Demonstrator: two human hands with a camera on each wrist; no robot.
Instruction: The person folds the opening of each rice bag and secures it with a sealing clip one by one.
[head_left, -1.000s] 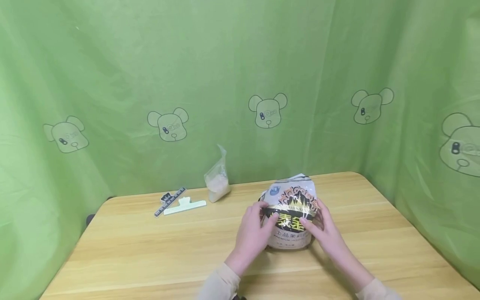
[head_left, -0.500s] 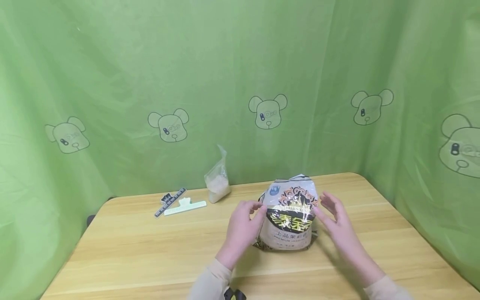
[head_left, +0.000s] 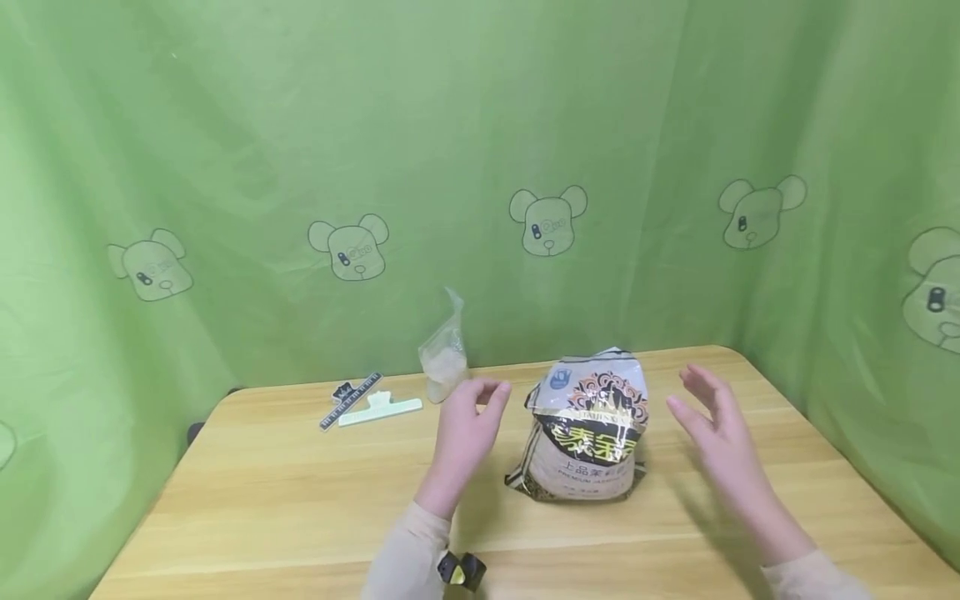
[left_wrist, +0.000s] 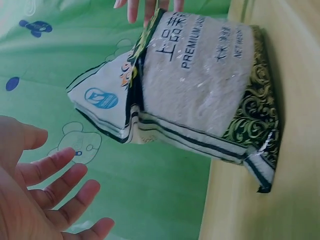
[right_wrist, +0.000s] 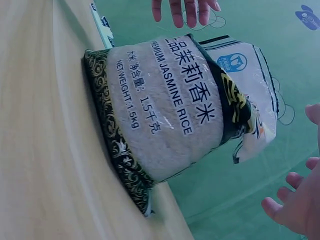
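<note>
Plastic rice bag [head_left: 592, 442] stands on the table [head_left: 300, 500], nearer the far right corner than the far left. Left hand [head_left: 467, 429] and right hand [head_left: 716, 429], fingers apart, hold nothing beside it; any touch should probably be low and even, against tipping.

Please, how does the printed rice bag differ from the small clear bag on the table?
The printed rice bag is much larger than the small clear bag. The printed rice bag bears bold lettering and dark bands, while the small clear bag shows no visible print. The printed rice bag has a broad top; the small clear bag narrows to a thin tip. Both rest on the table with pale contents.
</note>
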